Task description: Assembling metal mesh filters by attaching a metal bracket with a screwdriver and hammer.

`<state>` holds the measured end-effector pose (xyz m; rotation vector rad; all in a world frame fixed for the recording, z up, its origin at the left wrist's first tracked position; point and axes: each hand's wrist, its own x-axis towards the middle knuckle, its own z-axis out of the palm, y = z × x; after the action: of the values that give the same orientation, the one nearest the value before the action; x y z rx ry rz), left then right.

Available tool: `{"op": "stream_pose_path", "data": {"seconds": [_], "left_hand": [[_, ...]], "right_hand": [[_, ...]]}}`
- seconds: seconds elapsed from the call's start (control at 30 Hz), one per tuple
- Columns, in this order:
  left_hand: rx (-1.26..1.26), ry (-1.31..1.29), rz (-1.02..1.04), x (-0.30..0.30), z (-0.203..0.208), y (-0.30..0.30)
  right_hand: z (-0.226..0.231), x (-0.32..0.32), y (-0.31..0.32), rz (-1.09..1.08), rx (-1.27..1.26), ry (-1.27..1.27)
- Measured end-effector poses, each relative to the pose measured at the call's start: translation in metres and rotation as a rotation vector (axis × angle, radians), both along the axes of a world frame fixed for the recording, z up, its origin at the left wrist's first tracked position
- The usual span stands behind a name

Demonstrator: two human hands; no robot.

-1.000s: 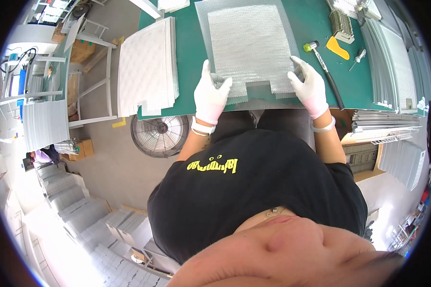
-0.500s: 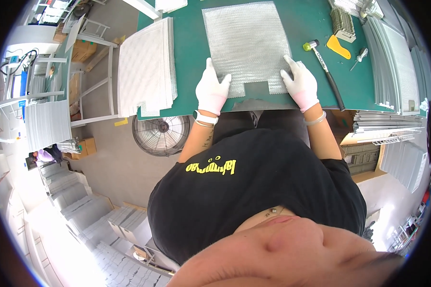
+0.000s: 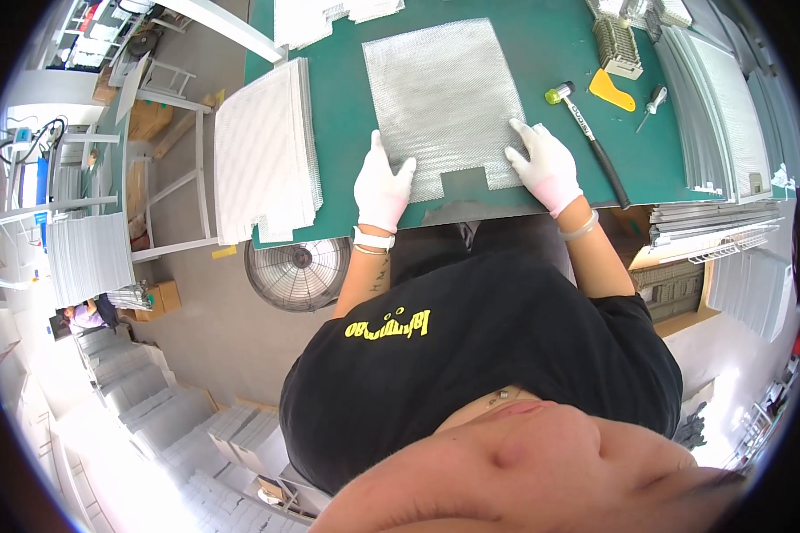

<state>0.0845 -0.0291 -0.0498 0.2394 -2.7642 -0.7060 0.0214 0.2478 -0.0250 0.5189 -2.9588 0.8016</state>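
Note:
A silvery mesh sheet [image 3: 444,98] lies flat before me, with a square notch cut in its near edge. My left hand [image 3: 383,186], in a white glove with a pinkish cuff, rests at the sheet's near left corner, its thumb apart from its outstretched fingers. At the near right corner, my right hand [image 3: 545,169] is gloved the same way, its fingers spread and touching the sheet's side edge. Neither hand appears closed around the mesh. To the right of the sheet lies a hammer [image 3: 587,140] with a black grip.
The green tabletop [image 3: 338,115] carries a stack of white mesh sheets [image 3: 262,147] on the left. Beyond the hammer are a yellow scraper [image 3: 612,91], a screwdriver [image 3: 653,107], a beige ridged block [image 3: 618,49] and stacked grey panels [image 3: 711,115]. A floor fan [image 3: 300,274] stands below the table's left edge.
The whole view has shifted, so the table appears slightly lower and to the left. Both hands and the mesh sheet keep nearly the same places on the table.

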Motion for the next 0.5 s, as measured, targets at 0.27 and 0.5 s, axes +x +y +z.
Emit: {"op": "stream_pose_path", "data": {"seconds": [0.27, 0.5], "left_hand": [[-0.057, -0.159, 0.078, -0.009, 0.03, 0.004], [-0.345, -0.046, -0.406, -0.036, 0.011, -0.024]], "right_hand": [[0.025, -0.013, 0.006, 0.042, 0.216, -0.087], [0.06, -0.263, 0.147, -0.317, 0.071, 0.424]]}}
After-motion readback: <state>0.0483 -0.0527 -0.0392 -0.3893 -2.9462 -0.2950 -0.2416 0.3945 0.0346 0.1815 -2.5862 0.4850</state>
